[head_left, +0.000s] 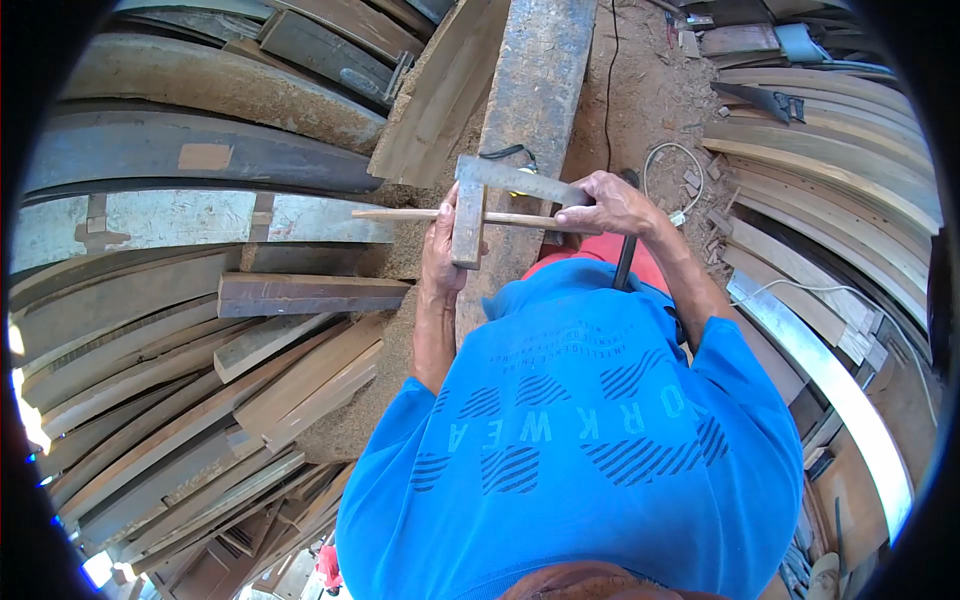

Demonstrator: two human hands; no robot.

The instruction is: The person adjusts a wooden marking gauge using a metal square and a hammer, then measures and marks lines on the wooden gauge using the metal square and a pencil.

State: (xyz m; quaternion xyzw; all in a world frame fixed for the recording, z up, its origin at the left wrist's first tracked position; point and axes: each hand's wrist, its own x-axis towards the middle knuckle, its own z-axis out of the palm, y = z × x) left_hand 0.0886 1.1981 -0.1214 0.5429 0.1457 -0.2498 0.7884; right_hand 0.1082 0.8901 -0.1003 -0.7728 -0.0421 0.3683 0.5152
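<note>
My left hand [442, 250] is closed on a small wooden block [468, 225], which a thin wooden stick [400, 214] crosses. The stick runs on to the right, to the fingers of my right hand [610, 210]. A flat metal ruler or square blade [520, 182] lies across the top of the block, and its right end is in my right hand. Both hands are above a long worn plank [530, 90]. Behind the blade, a black strap and a small yellow item [522, 184] are partly hidden.
Stacked boards [200, 140] fill the left side, and more boards [820, 140] lie on the right. A handsaw [765, 100] rests on the right stack. A white cable [700, 165] loops over the sawdust-covered ground. A black cord [611, 90] runs beside the plank.
</note>
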